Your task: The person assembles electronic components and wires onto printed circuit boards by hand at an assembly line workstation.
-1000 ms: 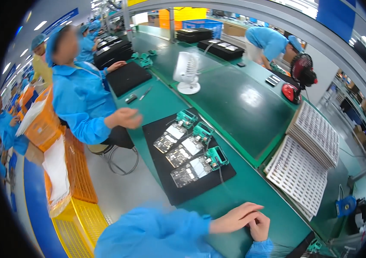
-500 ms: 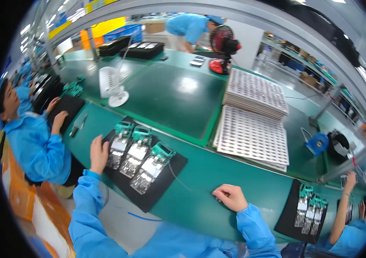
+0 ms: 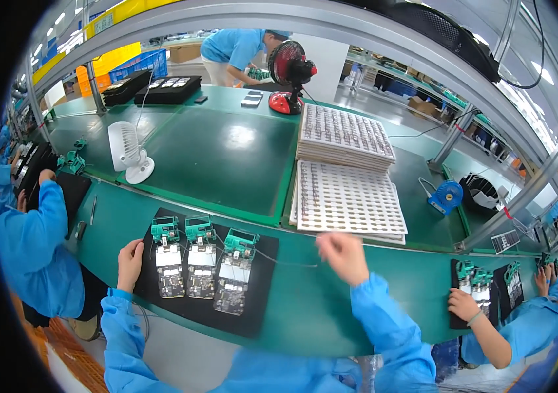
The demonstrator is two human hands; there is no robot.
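A black mat (image 3: 262, 295) lies on the green bench before me, carrying several-part circuit boards side by side: a left board (image 3: 170, 272), a middle board (image 3: 201, 272) and a right board (image 3: 231, 288), each topped by a green plastic frame (image 3: 240, 240). My left hand (image 3: 130, 265) rests at the mat's left edge, fingers extended and holding nothing visible. Over the bench, right of the mat and just short of the white trays, is my right hand (image 3: 346, 257), its fingers curled together and slightly blurred; whatever they hold is hidden. A thin wire (image 3: 285, 263) runs from the right board toward it.
White trays (image 3: 351, 203) of small parts are stacked beyond my right hand. A white fan (image 3: 128, 154), a red fan (image 3: 288, 72) and a blue fan (image 3: 446, 196) stand around. Tweezers (image 3: 93, 209) lie left. Co-workers sit on both sides; one's hand (image 3: 465, 304) touches another mat.
The whole view has shifted and levelled. My right hand has lifted from the bench and gone forward toward the trays. The right co-worker's hand has come down to their mat.
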